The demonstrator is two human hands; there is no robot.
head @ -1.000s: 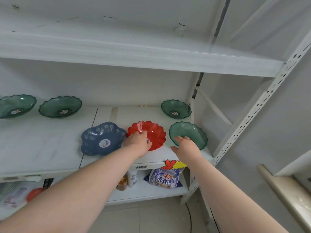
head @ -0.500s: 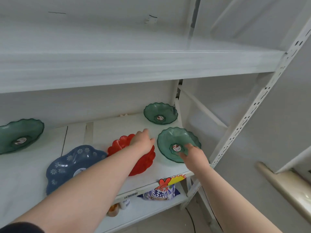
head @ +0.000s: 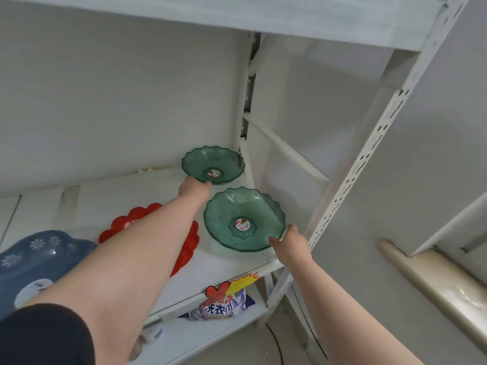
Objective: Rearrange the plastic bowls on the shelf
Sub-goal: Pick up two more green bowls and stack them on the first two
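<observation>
Two green scalloped plastic bowls stand at the right end of the white shelf [head: 118,189]. My left hand [head: 194,189] reaches to the rear green bowl [head: 213,164] and closes on its front rim; the fingertips are hidden under the rim. My right hand [head: 288,239] pinches the front right rim of the near green bowl [head: 243,218], thumb inside, and the bowl tilts toward me. A red scalloped bowl [head: 126,221] lies under my left forearm. A blue flower-patterned bowl [head: 39,250] sits at the left edge.
A perforated white upright [head: 369,159] and a diagonal brace [head: 287,154] close off the shelf's right end. Another shelf board runs overhead. On the lower shelf lies a detergent bag [head: 224,308] behind a red and yellow tag. A beige rail [head: 434,280] runs at the far right.
My left hand left the red bowl and moved back to the rear green bowl. My right hand slid to the near green bowl's right rim and took hold. The view swung right and closer.
</observation>
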